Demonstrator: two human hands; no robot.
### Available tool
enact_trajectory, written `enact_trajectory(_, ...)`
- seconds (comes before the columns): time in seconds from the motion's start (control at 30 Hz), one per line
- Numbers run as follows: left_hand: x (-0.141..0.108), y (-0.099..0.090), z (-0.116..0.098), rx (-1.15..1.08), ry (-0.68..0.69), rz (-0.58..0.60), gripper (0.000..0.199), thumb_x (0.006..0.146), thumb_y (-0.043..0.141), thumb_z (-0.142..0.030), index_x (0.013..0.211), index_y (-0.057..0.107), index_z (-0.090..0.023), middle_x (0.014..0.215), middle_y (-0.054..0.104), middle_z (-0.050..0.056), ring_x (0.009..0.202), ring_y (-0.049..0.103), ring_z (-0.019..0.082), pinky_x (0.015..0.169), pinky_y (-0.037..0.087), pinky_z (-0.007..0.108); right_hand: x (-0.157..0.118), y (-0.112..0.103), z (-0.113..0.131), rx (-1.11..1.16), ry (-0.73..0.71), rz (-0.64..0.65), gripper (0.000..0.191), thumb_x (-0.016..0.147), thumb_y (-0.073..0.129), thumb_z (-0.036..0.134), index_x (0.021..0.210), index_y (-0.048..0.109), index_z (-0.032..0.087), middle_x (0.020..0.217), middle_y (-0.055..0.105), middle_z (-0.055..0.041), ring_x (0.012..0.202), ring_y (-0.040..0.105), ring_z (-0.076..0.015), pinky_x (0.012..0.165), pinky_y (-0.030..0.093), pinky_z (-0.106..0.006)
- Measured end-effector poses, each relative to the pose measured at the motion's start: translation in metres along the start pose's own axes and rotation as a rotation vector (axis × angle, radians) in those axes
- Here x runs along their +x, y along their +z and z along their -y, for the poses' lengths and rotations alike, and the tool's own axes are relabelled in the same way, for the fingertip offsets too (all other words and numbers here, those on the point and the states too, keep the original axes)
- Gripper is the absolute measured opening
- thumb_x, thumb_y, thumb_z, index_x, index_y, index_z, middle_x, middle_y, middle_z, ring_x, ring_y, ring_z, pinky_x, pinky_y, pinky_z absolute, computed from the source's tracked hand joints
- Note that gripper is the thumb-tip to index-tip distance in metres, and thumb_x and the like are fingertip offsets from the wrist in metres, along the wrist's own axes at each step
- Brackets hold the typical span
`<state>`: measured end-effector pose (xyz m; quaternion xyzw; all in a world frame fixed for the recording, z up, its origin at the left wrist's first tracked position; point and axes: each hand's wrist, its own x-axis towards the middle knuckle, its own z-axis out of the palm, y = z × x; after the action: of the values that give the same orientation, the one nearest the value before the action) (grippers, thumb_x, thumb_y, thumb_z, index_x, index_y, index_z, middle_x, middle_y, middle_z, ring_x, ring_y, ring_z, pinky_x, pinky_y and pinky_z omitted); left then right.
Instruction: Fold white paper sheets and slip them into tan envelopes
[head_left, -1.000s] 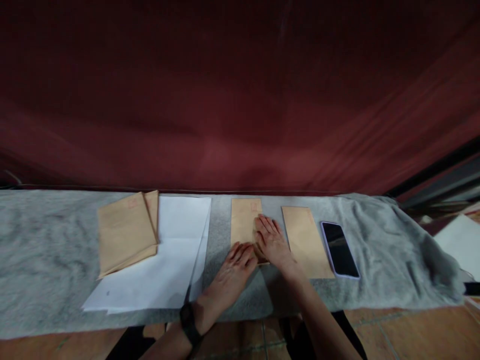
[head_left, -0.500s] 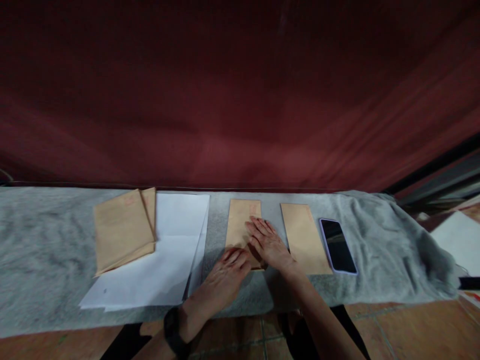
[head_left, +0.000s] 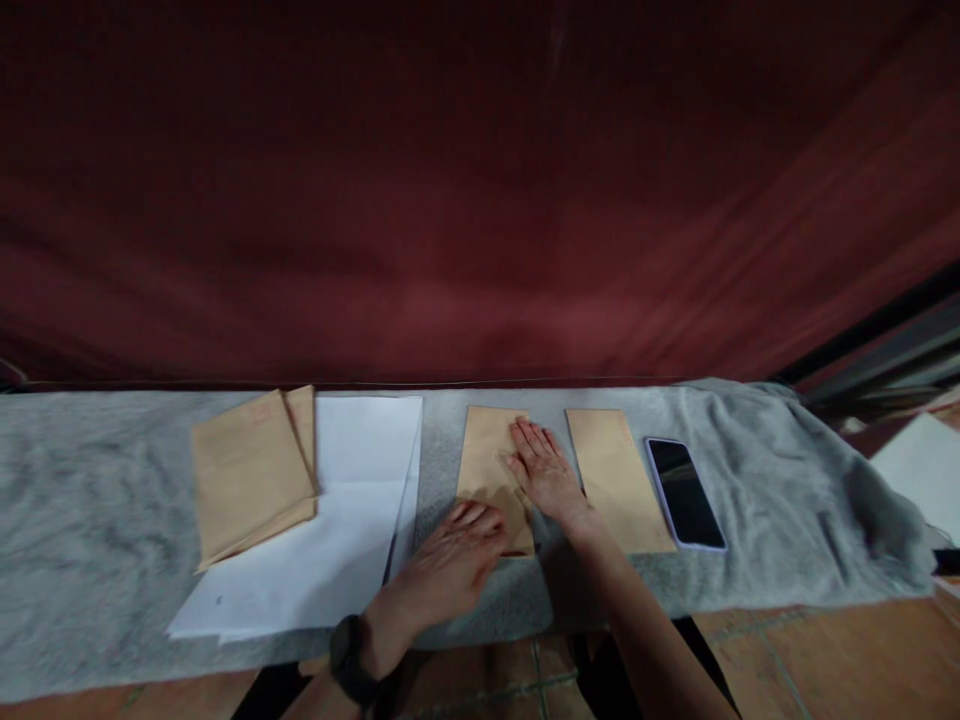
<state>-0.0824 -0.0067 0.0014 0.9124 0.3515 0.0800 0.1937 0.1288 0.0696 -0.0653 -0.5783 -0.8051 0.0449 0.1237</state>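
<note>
Middle envelope on cloth — papers left, phone right.

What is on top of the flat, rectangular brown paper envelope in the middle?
On the brown paper envelope, the right hand lies flat over the right edge; the left hand overlaps the near-left part. The paper beneath both hands is covered and cannot be seen.

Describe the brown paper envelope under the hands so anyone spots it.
Find the long grey cloth below the red backdrop. Near its middle, right of the white paper sheets, lies the rectangular envelope. Unlike the other brown envelopes, it lies under the bare left hand and right hand.
</note>
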Motion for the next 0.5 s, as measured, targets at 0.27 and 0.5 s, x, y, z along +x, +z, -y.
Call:
enact_trajectory(0.27,0.017,0.030,0.023,0.178,-0.109,-0.247,0.044,0.099,0.044,-0.021,0.142,0.051,-0.013,0.150,0.053,0.016,0.142,0.048,0.025,0.117,0.040,0.045,-0.006,0.000,0.003,-0.014,-0.059,-0.028,0.060,0.107,0.034,0.038,0.160,0.027,0.012,0.167,0.028,-0.0090,0.156,0.024,-0.0207,0.128,0.017,-0.043)
enact_trajectory(0.5,0.021,0.055,0.039,0.217,-0.183,-0.257,0.060,0.099,0.044,-0.031,0.153,0.036,-0.007,0.162,0.037,0.020,0.153,0.031,0.025,0.124,0.031,0.047,-0.018,-0.001,0.009,0.005,-0.119,-0.028,0.059,0.106,0.035,0.036,0.160,0.029,0.012,0.166,0.032,-0.0099,0.154,0.028,-0.0208,0.128,0.018,-0.045)
